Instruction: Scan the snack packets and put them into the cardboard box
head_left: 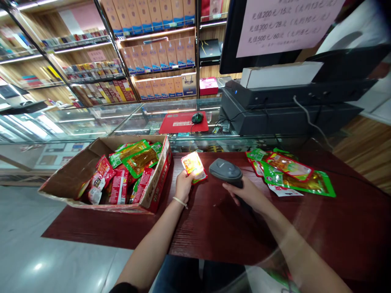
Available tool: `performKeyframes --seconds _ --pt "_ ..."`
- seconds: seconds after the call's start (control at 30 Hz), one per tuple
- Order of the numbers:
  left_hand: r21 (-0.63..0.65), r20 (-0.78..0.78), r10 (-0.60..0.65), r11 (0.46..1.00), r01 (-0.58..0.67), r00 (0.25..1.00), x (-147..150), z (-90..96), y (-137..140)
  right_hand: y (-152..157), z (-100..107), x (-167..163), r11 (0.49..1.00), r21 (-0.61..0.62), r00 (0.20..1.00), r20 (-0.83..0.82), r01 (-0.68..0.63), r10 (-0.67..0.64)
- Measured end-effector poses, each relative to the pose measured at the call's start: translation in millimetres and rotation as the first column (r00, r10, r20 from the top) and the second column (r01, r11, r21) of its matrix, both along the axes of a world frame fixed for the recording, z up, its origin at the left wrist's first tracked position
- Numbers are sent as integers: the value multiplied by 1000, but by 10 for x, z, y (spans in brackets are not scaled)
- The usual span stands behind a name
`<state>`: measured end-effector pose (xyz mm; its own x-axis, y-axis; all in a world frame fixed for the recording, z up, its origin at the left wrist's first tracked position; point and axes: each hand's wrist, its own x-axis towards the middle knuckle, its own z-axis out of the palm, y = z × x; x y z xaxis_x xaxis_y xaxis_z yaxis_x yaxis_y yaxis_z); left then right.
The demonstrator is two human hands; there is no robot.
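My left hand (184, 185) grips a small snack packet (194, 166) by its lower edge, just above the dark red table. Bright light falls on the packet's face. My right hand (244, 191) is wrapped round the handle of a dark grey barcode scanner (225, 171), whose head points left at the packet. To the left stands an open cardboard box (159, 183) with red and green snack packets (139, 156) inside. On the right, several packets (299, 179) lie in an overlapping pile, green and red edged.
Behind the table runs a glass counter (137, 118) with a red mouse pad (175, 123) and a black mouse (197, 118). Dark till equipment (275, 97) and a monitor with a pink sign (284, 26) stand at the back right. Shelves of boxes (161, 55) line the wall.
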<state>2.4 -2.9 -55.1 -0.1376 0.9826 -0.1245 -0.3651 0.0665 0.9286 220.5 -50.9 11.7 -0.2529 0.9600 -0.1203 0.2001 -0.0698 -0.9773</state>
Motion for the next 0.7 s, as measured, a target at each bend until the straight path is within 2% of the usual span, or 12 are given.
performKeyframes --seconds 0.27,0.4,0.53,0.63,0.7 --pt "3 60 -3 1000 2 998 -16 -47 26 -12 12 -6 993 -41 991 -78 107 -110" --pt "66 -9 32 997 -32 999 19 -5 6 8 31 -13 986 -30 981 -91 166 -168" --pt "147 -86 137 981 -124 987 114 18 -31 42 -1 -24 978 55 974 -116 202 -195" --pt "189 -129 186 969 -160 974 160 137 -90 52 -11 -38 967 85 965 -130 240 -228" --pt "239 -146 182 960 -144 972 128 326 -173 46 10 -52 966 77 963 -128 248 -237"
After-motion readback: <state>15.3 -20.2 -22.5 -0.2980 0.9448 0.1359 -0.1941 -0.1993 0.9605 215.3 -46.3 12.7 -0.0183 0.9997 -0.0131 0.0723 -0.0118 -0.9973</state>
